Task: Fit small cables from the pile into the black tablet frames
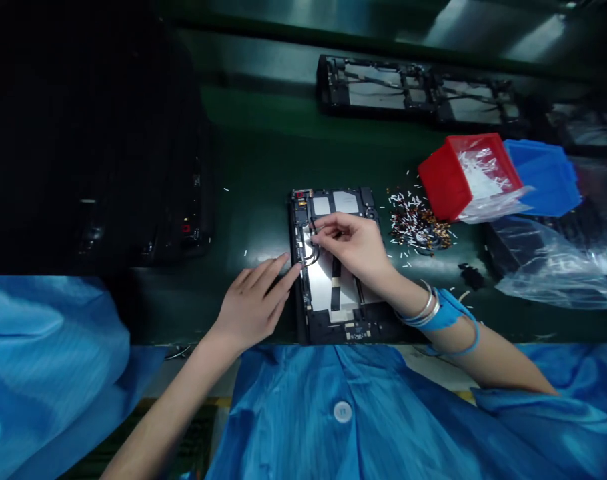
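An opened tablet chassis lies on the dark green belt in front of me, with silver plates and black cables inside. My left hand rests flat beside its left edge, fingers stretched out, fingertips touching the frame. My right hand lies over the upper middle of the chassis. Its fingers are pinched together on a thin black cable near the left side. A silver bangle and a blue wrist strap circle that wrist.
A tipped red bin with a plastic bag and a blue bin sit right of the chassis. Small loose parts are scattered beside them. More open chassis lie farther back. A dark stack stands at left.
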### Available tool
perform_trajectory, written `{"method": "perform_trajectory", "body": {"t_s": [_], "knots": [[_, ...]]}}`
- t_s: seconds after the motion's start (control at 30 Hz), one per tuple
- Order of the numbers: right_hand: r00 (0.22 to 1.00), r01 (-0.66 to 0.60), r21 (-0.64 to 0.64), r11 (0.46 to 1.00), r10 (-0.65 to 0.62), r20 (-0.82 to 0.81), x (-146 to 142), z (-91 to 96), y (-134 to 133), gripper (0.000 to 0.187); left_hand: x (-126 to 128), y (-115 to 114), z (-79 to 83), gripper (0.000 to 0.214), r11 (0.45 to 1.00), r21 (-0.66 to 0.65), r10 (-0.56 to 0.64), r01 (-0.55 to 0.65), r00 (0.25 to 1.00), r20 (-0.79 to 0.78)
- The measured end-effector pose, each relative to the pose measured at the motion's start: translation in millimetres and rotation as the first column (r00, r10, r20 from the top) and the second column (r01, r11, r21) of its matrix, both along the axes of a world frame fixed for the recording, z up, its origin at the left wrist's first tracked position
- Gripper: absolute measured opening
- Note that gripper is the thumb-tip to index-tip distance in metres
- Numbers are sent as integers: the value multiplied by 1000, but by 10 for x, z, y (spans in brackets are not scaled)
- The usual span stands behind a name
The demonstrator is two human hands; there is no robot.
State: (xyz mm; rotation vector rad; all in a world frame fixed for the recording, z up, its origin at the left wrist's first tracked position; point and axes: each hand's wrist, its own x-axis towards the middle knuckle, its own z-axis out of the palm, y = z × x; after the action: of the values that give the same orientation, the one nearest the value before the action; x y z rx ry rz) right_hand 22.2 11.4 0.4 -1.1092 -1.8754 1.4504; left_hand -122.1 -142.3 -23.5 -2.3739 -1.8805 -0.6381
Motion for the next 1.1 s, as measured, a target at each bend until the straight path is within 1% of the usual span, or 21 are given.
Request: {"method": "perform_trajectory", "body": {"t_s": [0.13, 0.23, 0.33, 0.43, 0.5, 0.53, 0.6, 0.7, 0.87, 0.97, 1.1], "knots": [[1000, 6, 45, 999, -7, 27, -8, -2, -19, 13, 17, 1, -27, 43, 1000, -11, 6, -7, 996, -92], [1000, -15, 59, 998, 13, 28, -1, -9, -21, 8, 25, -10, -48, 44, 999, -30, 30, -34, 995, -100], [997, -58, 61, 996, 55, 44, 32, 23, 11, 7, 29, -10, -48, 50, 998, -43, 46, -51, 993, -110], [983, -105, 145, 984, 81, 166, 62, 99, 87, 7, 39, 19, -21, 49, 999, -14, 33, -36, 989, -146], [954, -156, 206, 966, 93, 286, 63, 151, 155, 6, 48, 46, 1, 46, 1000, 4, 13, -13, 990, -143], [935, -187, 212, 959, 108, 337, 56, 172, 191, 5, 53, 59, 11, 44, 1000, 9, 4, -3, 992, -126], [905, -242, 177, 954, 156, 395, 32, 198, 258, 5, 61, 81, 26, 43, 1000, 20, -3, 5, 997, -77], [892, -284, 130, 950, 211, 400, -5, 202, 329, 5, 74, 109, 52, 40, 999, 32, -12, 13, 999, -42], [890, -327, 137, 935, 255, 378, -31, 179, 375, 6, 86, 167, 103, 42, 996, -60, -77, 73, 996, -54], [883, -336, 142, 931, 259, 391, -42, 165, 383, 8, 78, 187, 103, 42, 995, -61, -88, 84, 993, -76], [864, -332, 164, 929, 229, 449, -63, 156, 375, 6, 59, 193, 80, 41, 994, -47, -99, 94, 990, -104]]}}
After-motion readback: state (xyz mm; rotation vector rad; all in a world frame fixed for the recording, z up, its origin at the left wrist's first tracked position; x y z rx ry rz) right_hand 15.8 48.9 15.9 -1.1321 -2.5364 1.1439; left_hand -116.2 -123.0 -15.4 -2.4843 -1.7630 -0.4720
